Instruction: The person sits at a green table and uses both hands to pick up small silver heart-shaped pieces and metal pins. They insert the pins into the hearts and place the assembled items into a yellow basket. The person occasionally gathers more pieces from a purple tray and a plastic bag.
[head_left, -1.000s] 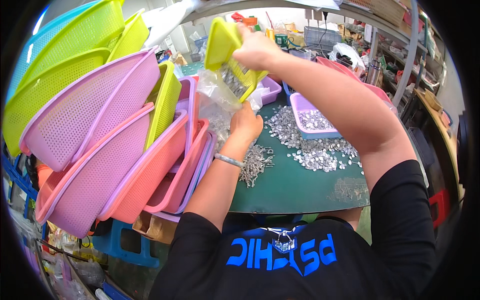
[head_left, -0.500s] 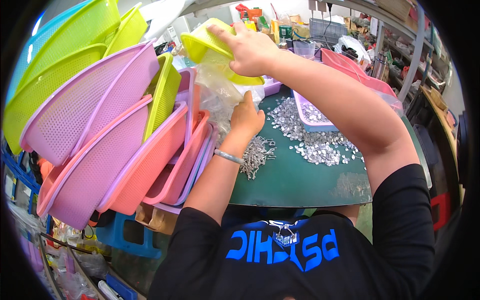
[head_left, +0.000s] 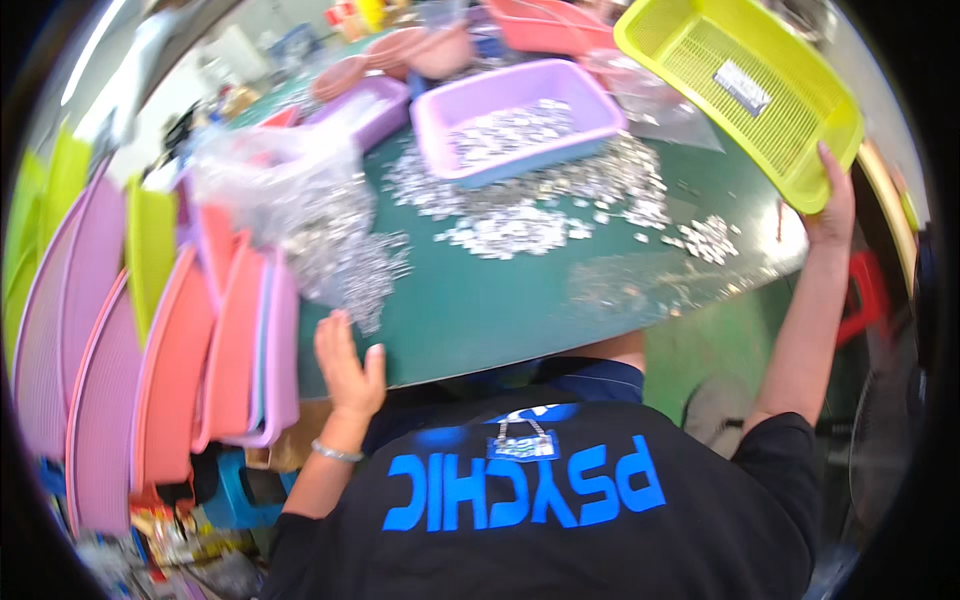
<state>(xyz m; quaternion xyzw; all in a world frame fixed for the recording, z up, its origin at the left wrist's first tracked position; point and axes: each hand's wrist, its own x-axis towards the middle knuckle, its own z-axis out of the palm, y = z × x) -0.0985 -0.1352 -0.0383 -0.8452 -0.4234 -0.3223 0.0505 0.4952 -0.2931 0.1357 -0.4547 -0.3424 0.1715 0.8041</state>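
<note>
My right hand [head_left: 832, 208] grips the near end of a lime-green perforated plastic basket [head_left: 795, 125], held tilted above the right end of the table. The basket has a pale and dark label on its floor and no loose pieces show in it. My left hand [head_left: 348, 372] is open and holds nothing, its fingers stretched out near the table's front left edge. Just beyond those fingers lies a heap of small silvery metal pieces [head_left: 370, 280] beside a clear plastic bag [head_left: 285, 185].
A purple tub [head_left: 440, 150] with small silvery pieces stands among heaps of similar flat pieces [head_left: 515, 232] on the green table [head_left: 480, 325]. Stacked purple, coral and green baskets [head_left: 175, 370] crowd the left. A red stool [head_left: 862, 300] stands at the right.
My right hand has carried the lime-green basket from the upper middle to the far right. My left hand has moved back toward the table's front edge. The view has shifted.
</note>
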